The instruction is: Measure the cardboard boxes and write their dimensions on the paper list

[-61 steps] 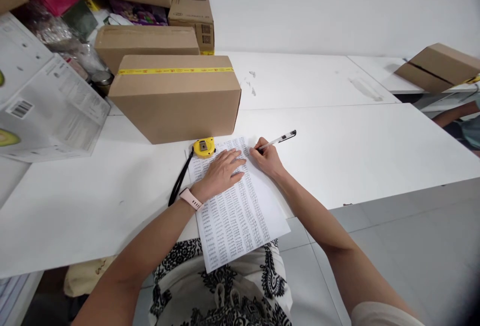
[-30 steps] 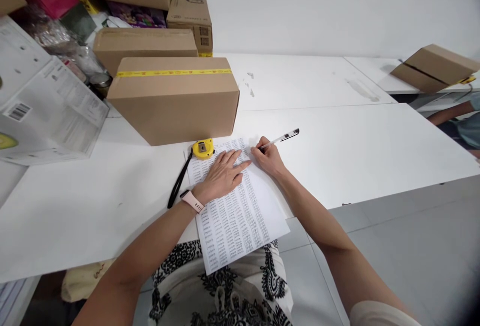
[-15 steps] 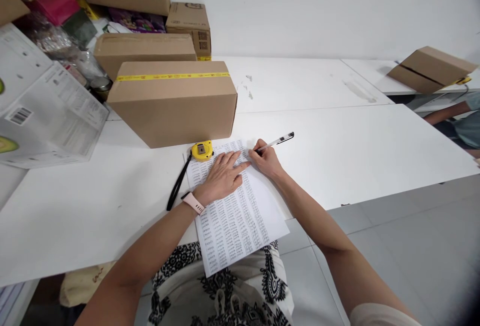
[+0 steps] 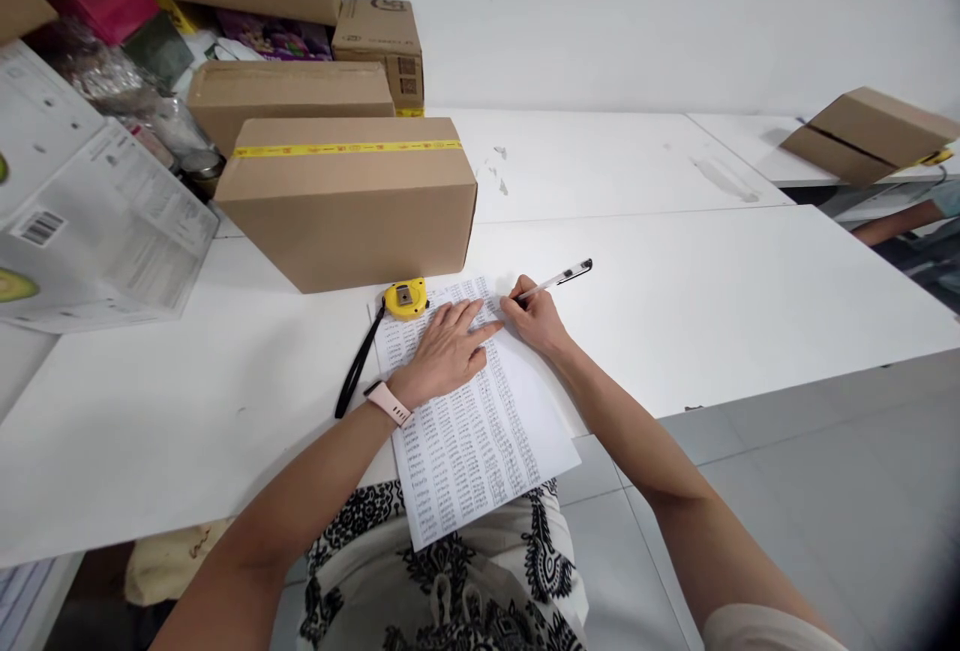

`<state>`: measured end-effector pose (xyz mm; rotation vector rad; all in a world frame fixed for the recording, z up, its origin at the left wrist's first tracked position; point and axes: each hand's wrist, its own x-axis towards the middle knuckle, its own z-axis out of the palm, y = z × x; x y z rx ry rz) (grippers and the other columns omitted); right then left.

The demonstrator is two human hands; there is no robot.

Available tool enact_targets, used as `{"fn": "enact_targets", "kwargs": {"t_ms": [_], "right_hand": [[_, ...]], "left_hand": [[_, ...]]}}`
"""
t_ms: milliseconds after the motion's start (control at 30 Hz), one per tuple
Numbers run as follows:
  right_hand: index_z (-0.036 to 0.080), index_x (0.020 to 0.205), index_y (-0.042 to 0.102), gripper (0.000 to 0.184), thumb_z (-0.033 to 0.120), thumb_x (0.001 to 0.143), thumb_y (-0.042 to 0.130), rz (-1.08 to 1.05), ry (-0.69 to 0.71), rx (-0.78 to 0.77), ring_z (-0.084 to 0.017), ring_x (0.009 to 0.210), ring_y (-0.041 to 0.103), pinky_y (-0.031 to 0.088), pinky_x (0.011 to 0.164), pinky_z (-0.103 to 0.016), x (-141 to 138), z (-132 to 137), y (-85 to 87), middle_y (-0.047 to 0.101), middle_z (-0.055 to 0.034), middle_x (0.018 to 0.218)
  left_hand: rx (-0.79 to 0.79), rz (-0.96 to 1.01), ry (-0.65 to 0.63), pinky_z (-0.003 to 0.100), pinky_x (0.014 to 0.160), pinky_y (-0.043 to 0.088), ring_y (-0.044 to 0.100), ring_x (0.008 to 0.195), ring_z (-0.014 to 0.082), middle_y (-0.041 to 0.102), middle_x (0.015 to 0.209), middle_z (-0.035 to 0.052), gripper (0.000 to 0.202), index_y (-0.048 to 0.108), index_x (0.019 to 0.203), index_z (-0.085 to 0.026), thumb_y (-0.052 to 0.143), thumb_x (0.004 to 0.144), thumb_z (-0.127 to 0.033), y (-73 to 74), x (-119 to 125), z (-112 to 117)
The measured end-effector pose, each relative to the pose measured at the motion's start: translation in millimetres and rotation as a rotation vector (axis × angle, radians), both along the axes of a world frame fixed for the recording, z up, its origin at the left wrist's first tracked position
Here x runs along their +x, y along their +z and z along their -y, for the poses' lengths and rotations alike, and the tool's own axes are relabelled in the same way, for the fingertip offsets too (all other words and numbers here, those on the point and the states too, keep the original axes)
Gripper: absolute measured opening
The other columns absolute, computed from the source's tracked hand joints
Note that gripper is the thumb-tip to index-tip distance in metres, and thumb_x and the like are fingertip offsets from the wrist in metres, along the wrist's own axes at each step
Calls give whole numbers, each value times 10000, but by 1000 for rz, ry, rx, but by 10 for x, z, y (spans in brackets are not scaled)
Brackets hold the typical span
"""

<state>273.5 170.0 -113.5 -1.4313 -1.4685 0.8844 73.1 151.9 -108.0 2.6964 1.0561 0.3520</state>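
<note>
A printed sheet full of small text rows lies on the white table, its near end hanging over the table's edge. My left hand rests flat on the sheet's upper part with fingers stretched out; a pink watch band sits on its wrist. My right hand is closed around a clear pen with a black cap, its tip down at the sheet's upper right. A yellow tape measure with a black strap lies just beyond my left fingers.
A taped cardboard box stands right behind the tape measure, with more boxes and clutter at the back left. A white printed carton lies at the left. Another box and a second person's arm are at the far right.
My hands stay in place on the sheet; the pen's angle shifts slightly. The view wobbles a little, and the other person's arm at the far right drew back a bit.
</note>
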Motion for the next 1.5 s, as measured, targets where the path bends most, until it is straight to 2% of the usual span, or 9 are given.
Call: {"fn": "enact_targets", "kwargs": {"t_ms": [567, 800, 933, 1067, 1133, 1233, 1300, 1367, 1500], "right_hand": [[241, 688, 420, 216, 305, 774, 607, 15, -4, -3, -115, 534, 345, 264, 524, -280, -12, 5, 14, 380, 70, 539], [241, 686, 420, 240, 309, 787, 628, 8, -19, -1, -115, 532, 348, 270, 524, -276, -27, 6, -4, 378, 70, 545], [241, 763, 455, 214, 366, 866, 595, 26, -80, 110, -131, 577, 406, 336, 553, -280, 44, -35, -47, 455, 47, 629], [235, 967, 594, 126, 274, 939, 477, 318, -83, 315, -201, 773, 538, 440, 706, -343, 226, -89, -94, 615, -42, 864], [233, 1024, 648, 251, 186, 928, 421, 479, -31, 352, -247, 868, 555, 460, 766, -384, 296, -111, -130, 639, -83, 921], [225, 1178, 668, 417, 107, 899, 381, 590, 25, 350, -282, 922, 562, 480, 809, -423, 330, -138, -193, 667, -112, 966], [216, 1295, 625, 502, 81, 877, 381, 572, 9, 342, -284, 941, 576, 491, 839, -435, 323, -159, -229, 686, -112, 996], [206, 1349, 589, 546, 78, 858, 386, 510, -34, 326, -278, 954, 595, 501, 862, -438, 318, -187, -259, 701, -106, 1007], [191, 1305, 611, 516, 133, 831, 419, 401, -99, 274, -266, 906, 621, 508, 869, -442, 340, -254, -299, 715, -96, 978]], "left_hand": [[5, -3, 2, 526, 1226, 247, 366, 1463, 304, 430, 1597, 72, 498, 567, 1437, -279, 470, 956, -198, 2, 0, 3], [24, -29, -6, 524, 1223, 243, 369, 1459, 323, 417, 1598, 120, 489, 573, 1444, -232, 479, 965, -199, 4, -3, 0], [48, -10, -2, 522, 1210, 263, 373, 1452, 314, 437, 1582, 103, 483, 574, 1438, -246, 491, 965, -197, -41, -4, 8], [112, 105, 5, 479, 1142, 363, 469, 1355, 299, 558, 1448, 121, 393, 650, 1312, -197, 536, 938, -171, -14, 4, 2], [165, 206, 88, 435, 1037, 442, 564, 1189, 281, 662, 1240, 125, 239, 700, 1126, -165, 548, 943, -183, 59, -18, -16], [245, 281, 344, 430, 925, 461, 594, 1011, 279, 689, 1025, 107, 99, 668, 949, -185, 570, 946, -196, 187, -127, -50], [246, 250, 506, 446, 925, 448, 578, 1067, 307, 679, 1121, 123, 107, 642, 1014, -193, 636, 908, -201, 230, -239, -79], [180, 192, 616, 464, 936, 445, 551, 1153, 341, 644, 1244, 141, 319, 603, 1152, -191, 718, 862, -258, 221, -350, -119], [10, 180, 702, 512, 996, 426, 551, 1206, 370, 647, 1237, 164, 523, 545, 1292, -164, 756, 840, -319, 152, -466, -216]]}}
